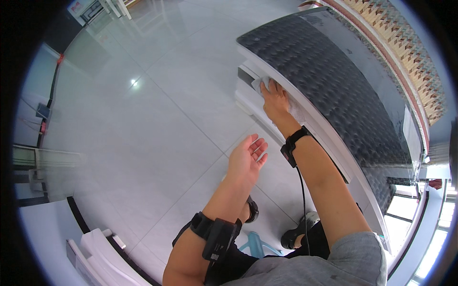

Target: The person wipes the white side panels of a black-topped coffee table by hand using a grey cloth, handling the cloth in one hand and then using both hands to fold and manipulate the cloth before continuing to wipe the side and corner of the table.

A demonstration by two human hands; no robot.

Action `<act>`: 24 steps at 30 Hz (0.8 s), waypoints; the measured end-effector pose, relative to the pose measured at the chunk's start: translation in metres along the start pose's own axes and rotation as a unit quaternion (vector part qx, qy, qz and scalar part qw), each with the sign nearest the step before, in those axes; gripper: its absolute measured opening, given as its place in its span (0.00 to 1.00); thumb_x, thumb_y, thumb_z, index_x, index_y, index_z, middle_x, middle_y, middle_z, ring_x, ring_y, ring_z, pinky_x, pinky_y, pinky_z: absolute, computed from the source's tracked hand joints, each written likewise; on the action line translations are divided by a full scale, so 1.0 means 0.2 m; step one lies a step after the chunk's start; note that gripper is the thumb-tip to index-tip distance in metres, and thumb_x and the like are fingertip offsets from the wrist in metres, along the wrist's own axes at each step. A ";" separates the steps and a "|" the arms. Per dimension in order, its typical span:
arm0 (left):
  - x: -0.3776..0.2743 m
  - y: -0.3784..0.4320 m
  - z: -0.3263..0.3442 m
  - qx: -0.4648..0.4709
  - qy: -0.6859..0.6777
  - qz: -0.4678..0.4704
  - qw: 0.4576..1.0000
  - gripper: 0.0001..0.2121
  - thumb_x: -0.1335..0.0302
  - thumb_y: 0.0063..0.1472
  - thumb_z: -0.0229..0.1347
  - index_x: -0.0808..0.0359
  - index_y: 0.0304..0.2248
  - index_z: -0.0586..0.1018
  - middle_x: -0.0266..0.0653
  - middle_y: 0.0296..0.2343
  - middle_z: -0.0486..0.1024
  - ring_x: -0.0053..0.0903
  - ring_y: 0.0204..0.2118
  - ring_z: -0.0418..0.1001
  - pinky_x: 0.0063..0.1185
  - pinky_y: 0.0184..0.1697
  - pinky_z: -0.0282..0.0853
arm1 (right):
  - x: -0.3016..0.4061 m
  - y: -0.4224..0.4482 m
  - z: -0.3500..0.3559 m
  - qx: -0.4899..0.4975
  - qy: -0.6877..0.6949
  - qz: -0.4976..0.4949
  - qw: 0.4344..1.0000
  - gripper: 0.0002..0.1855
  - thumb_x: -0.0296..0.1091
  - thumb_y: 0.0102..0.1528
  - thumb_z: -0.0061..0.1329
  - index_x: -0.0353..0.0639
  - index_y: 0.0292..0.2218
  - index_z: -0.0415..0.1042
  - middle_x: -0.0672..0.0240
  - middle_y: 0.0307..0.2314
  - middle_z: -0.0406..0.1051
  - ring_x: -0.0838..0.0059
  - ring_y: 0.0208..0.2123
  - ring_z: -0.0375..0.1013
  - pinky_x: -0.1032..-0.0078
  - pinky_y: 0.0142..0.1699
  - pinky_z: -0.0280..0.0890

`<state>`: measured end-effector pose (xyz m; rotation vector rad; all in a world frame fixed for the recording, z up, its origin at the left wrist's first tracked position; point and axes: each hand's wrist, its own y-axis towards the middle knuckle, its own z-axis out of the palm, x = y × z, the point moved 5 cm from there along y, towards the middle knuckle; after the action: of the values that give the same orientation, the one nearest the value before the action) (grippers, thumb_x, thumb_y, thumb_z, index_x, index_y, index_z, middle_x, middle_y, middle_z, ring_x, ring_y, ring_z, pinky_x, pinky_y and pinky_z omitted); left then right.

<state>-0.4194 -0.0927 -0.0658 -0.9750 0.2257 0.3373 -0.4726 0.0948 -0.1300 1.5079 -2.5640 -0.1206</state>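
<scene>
My right hand (276, 100) presses a light grey cloth (261, 85) against the white front of a low cabinet (247, 93), just under its overhanging top. Part of the cloth shows on both sides of the hand. The cabinet's glossy dark top (315, 68) has a wavy pattern. My left hand (246, 157) hangs in the air over the floor, to the left of my right forearm. Its palm is turned partly up, the fingers are loosely bent and apart, and it holds nothing.
Pale grey glossy tiles (154, 118) cover the floor. A light blue plastic stool (254, 243) stands beneath me, between my feet. A black cable (304, 200) runs down from my right wrist strap. A patterned textile (404, 46) lies beyond the cabinet top. White furniture (103, 257) stands at lower left.
</scene>
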 end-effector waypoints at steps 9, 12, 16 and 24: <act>-0.05 0.01 -0.07 -0.023 -0.004 0.006 1.000 0.14 0.70 0.55 0.43 0.68 0.39 0.63 0.38 0.34 0.63 0.22 0.36 0.63 0.22 0.41 0.57 | 0.10 0.21 0.07 -0.019 0.051 0.002 0.999 0.30 0.23 0.41 0.40 0.50 0.48 0.54 0.59 0.47 0.49 0.61 0.50 0.46 0.66 0.53 0.42; -0.04 0.01 -0.08 -0.029 -0.004 -0.001 1.000 0.14 0.71 0.54 0.44 0.68 0.38 0.63 0.38 0.34 0.63 0.22 0.35 0.63 0.21 0.40 0.57 | 0.06 0.33 0.15 -0.003 0.125 0.053 0.991 0.31 0.22 0.41 0.39 0.49 0.49 0.53 0.59 0.48 0.46 0.61 0.51 0.44 0.67 0.54 0.41; -0.07 0.02 -0.13 -0.058 -0.010 0.014 0.998 0.13 0.71 0.53 0.45 0.68 0.38 0.64 0.38 0.33 0.63 0.22 0.34 0.63 0.21 0.39 0.58 | 0.20 0.35 0.08 0.060 0.047 -0.004 0.997 0.31 0.21 0.42 0.37 0.49 0.50 0.51 0.58 0.50 0.42 0.61 0.53 0.42 0.67 0.54 0.40; -0.04 0.01 -0.01 0.006 -0.009 0.014 1.000 0.13 0.71 0.55 0.43 0.68 0.38 0.63 0.37 0.33 0.63 0.22 0.35 0.63 0.21 0.39 0.58 | 0.08 0.47 0.27 -0.028 0.137 0.045 0.989 0.30 0.23 0.45 0.34 0.49 0.51 0.47 0.56 0.51 0.40 0.61 0.53 0.40 0.67 0.55 0.39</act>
<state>-0.4281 -0.0939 -0.0655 -0.9576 0.2262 0.3702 -0.5699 0.1255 -0.1674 1.2865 -2.3837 0.0234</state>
